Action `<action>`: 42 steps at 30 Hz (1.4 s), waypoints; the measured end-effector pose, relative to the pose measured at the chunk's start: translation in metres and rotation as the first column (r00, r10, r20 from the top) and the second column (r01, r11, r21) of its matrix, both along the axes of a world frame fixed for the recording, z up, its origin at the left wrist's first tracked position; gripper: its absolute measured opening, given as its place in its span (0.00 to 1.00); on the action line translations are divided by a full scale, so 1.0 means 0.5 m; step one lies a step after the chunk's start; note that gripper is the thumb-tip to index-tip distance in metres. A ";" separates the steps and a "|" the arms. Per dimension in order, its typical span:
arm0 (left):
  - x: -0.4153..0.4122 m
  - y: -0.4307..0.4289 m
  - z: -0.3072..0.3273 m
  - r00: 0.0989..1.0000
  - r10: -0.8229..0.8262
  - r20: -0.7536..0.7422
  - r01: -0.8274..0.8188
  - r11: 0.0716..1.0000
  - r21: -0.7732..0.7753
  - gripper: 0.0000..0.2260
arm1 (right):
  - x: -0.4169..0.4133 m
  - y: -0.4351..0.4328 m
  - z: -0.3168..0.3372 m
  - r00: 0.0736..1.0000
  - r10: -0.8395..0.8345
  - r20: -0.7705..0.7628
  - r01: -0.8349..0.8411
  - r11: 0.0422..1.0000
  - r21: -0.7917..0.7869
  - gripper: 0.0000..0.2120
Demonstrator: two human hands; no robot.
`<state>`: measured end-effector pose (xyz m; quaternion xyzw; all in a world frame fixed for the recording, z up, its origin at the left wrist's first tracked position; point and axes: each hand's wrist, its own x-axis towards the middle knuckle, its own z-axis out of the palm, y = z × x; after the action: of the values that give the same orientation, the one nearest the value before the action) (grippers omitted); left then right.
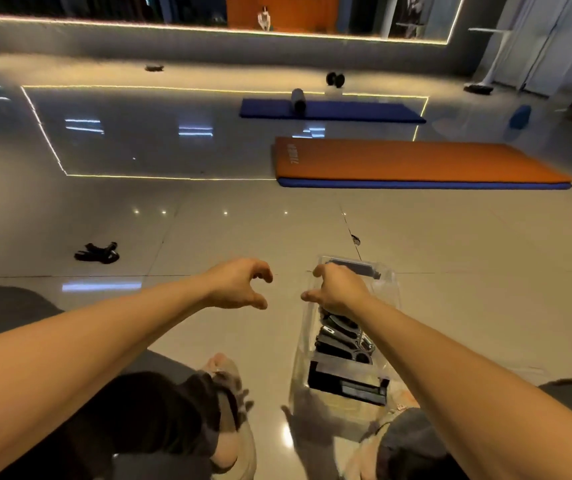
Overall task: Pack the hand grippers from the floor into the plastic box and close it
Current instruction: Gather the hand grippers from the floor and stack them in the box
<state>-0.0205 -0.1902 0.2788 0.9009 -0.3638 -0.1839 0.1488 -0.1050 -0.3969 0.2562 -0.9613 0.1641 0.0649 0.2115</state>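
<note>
A clear plastic box (390, 299) stands on the tiled floor in front of my right knee, with several black hand grippers (341, 341) lying inside it. My right hand (338, 289) hovers over the box's far half, fingers curled and spread, nothing visibly in it. To the left of the box my left hand (239, 285) hangs above bare floor, fingers apart in a claw shape, holding nothing. One more black hand gripper (97, 252) lies on the floor at the left, well beyond my left hand. Another small dark item (154, 68) lies far back.
An orange mat (412, 161) on a blue one lies ahead right. Behind it is a blue mat (329, 110) with a dark roller (299, 100). A dumbbell (335, 79) sits further back. My knees and feet are at the bottom edge.
</note>
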 end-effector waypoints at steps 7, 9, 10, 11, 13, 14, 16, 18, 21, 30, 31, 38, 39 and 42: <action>0.023 0.362 0.215 0.984 0.097 0.151 -0.120 0.981 0.152 0.19 | 0.089 0.319 0.142 0.959 0.206 0.194 -0.235 0.962 0.137 0.22; 0.037 0.485 0.250 0.968 0.176 0.179 -0.202 0.970 0.137 0.19 | 0.116 0.420 0.166 0.940 0.256 0.227 -0.292 0.946 0.142 0.22; 0.044 0.546 0.260 0.960 0.218 0.176 -0.241 0.963 0.117 0.18 | 0.130 0.472 0.173 0.931 0.277 0.237 -0.315 0.939 0.140 0.21; 0.052 0.608 0.265 0.952 0.264 0.158 -0.280 0.956 0.090 0.18 | 0.143 0.526 0.178 0.923 0.299 0.242 -0.338 0.931 0.137 0.21; 0.070 0.727 0.264 0.932 0.346 0.105 -0.352 0.935 0.050 0.17 | 0.177 0.631 0.180 0.910 0.339 0.237 -0.378 0.915 0.141 0.20; 0.083 0.783 0.259 0.921 0.380 0.088 -0.384 0.922 0.041 0.16 | 0.198 0.680 0.176 0.907 0.355 0.225 -0.392 0.908 0.145 0.20; 0.114 0.887 0.240 0.893 0.446 0.063 -0.448 0.894 0.020 0.15 | 0.243 0.767 0.162 0.902 0.382 0.200 -0.413 0.899 0.146 0.18; 0.144 0.982 0.211 0.859 0.511 0.020 -0.511 0.860 0.003 0.14 | 0.288 0.844 0.144 0.895 0.410 0.176 -0.436 0.889 0.141 0.15; 0.182 1.093 0.152 0.829 0.559 -0.021 -0.558 0.829 0.040 0.16 | 0.350 0.937 0.101 0.886 0.436 0.156 -0.457 0.878 0.142 0.14; 0.334 1.261 -0.159 0.745 0.663 -0.068 -0.654 0.747 0.117 0.26 | 0.597 1.102 -0.115 0.900 0.432 0.061 -0.436 0.887 0.154 0.18; 0.352 1.273 -0.195 0.730 0.679 -0.079 -0.668 0.734 0.124 0.27 | 0.628 1.110 -0.138 0.902 0.429 0.053 -0.432 0.890 0.148 0.18; 0.442 1.309 -0.442 0.632 0.768 -0.103 -0.749 0.639 0.175 0.35 | 0.837 1.141 -0.287 0.900 0.436 -0.007 -0.433 0.896 0.104 0.18; 0.452 1.308 -0.469 0.621 0.777 -0.101 -0.755 0.628 0.187 0.35 | 0.862 1.144 -0.308 0.898 0.440 -0.022 -0.436 0.894 0.101 0.18; 0.476 1.306 -0.533 0.600 0.797 -0.067 -0.771 0.599 0.216 0.36 | 0.923 1.149 -0.374 0.895 0.441 -0.069 -0.432 0.895 0.111 0.18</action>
<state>0.2174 0.4627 0.0124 0.9605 0.0993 -0.1988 0.1676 0.3564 0.1777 0.0690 -0.9587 -0.0495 0.1627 0.2281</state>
